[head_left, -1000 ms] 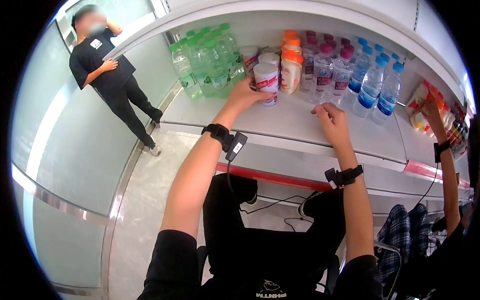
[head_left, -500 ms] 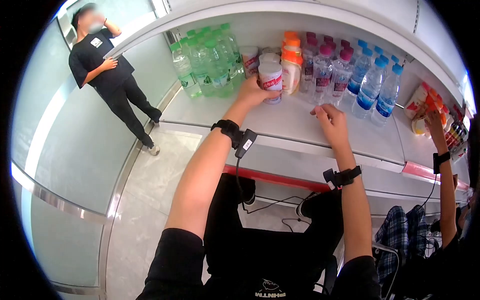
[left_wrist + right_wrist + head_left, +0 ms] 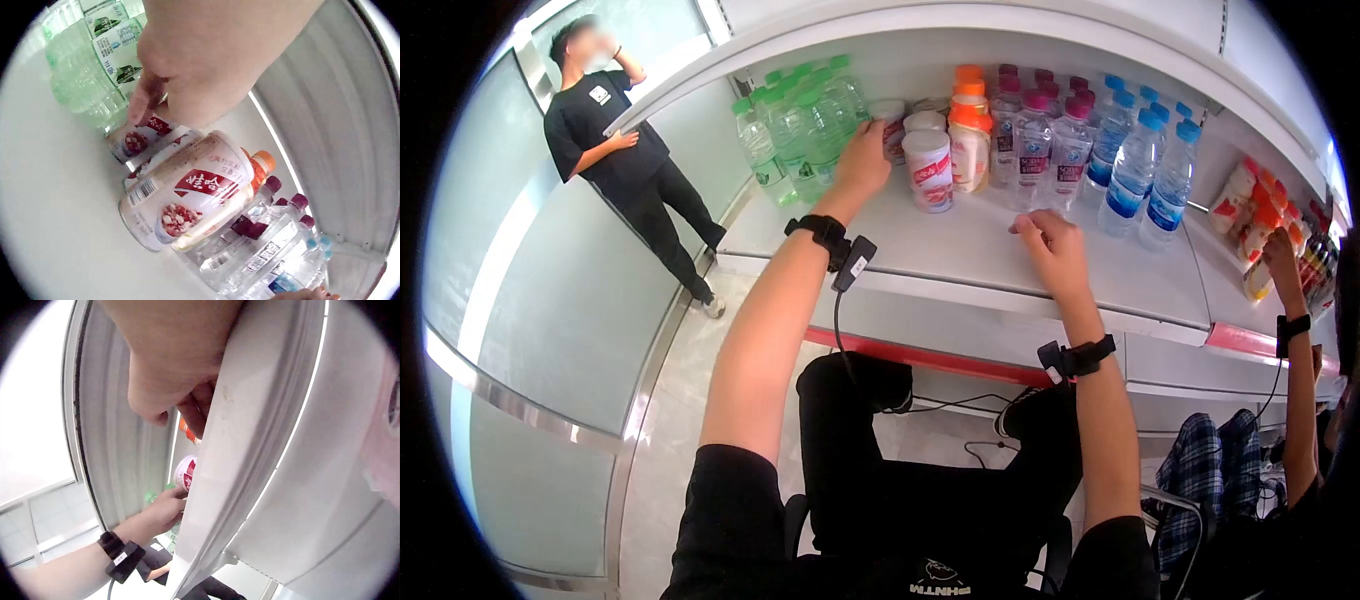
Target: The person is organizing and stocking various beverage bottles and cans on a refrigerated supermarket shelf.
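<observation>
My left hand (image 3: 863, 165) is at a white-and-red porridge can (image 3: 888, 125) at the left of the can group. In the left wrist view a finger (image 3: 145, 100) overlaps that can's label; I cannot tell whether the fingers curl round it. A front porridge can (image 3: 927, 175) stands upright on the shelf, apart from my left hand, with another can (image 3: 924, 122) behind it. My right hand (image 3: 1052, 250) hangs over the shelf's front edge with loosely curled fingers, holding nothing.
Green-capped bottles (image 3: 815, 140) crowd the left. Orange-capped bottles (image 3: 970, 150), purple-capped bottles (image 3: 1032, 150) and blue-capped water bottles (image 3: 1130, 180) fill the right of the cans. An upper shelf (image 3: 960, 15) overhangs them. A person (image 3: 610, 150) stands left; another person's arm (image 3: 1295, 350) reaches in right.
My left hand let go of the front can, which it had shifted slightly right, and moved back and left to the can behind. The right hand has stayed put.
</observation>
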`<state>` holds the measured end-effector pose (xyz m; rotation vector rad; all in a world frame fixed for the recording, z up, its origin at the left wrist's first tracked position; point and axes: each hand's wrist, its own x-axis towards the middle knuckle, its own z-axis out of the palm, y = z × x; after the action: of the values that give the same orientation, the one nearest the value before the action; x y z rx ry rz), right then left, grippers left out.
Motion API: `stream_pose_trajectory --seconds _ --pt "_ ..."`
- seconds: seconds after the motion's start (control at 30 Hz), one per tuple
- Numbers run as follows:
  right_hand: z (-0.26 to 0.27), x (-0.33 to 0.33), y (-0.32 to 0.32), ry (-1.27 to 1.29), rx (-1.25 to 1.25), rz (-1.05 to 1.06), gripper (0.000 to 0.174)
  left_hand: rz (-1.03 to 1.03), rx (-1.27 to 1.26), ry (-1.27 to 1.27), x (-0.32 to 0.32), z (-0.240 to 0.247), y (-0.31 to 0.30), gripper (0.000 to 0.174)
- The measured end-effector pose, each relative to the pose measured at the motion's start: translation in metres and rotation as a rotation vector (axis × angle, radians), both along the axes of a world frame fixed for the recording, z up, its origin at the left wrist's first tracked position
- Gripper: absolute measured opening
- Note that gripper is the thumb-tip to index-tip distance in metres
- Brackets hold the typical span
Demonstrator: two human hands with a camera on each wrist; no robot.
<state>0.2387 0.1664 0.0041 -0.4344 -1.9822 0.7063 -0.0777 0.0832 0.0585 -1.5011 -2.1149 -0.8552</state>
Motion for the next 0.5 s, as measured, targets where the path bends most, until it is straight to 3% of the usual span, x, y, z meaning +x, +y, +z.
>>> stream_pose_trajectory --seconds 0.13,0.2,0.3,0.5 --pt "0.004 0.002 -0.002 -0.03 0.032 -0.006 0.034 0.012 -0.032 0.041 -0.018 -0.011 0.028 0.056" --pt "0.004 0.001 -0.002 -0.027 0.015 -0.017 0.034 0.144 -0.093 -0.015 -0.017 -0.012 0.037 0.065" --pt "0.005 0.002 -0.003 -0.021 -0.004 -0.013 0.034 0.135 -0.064 -0.026 -0.016 -0.01 0.043 0.076" --pt "0.005 0.001 -0.004 -0.022 0.02 0.0 0.032 0.133 0.072 -0.087 -0.017 -0.026 0.058 0.078"
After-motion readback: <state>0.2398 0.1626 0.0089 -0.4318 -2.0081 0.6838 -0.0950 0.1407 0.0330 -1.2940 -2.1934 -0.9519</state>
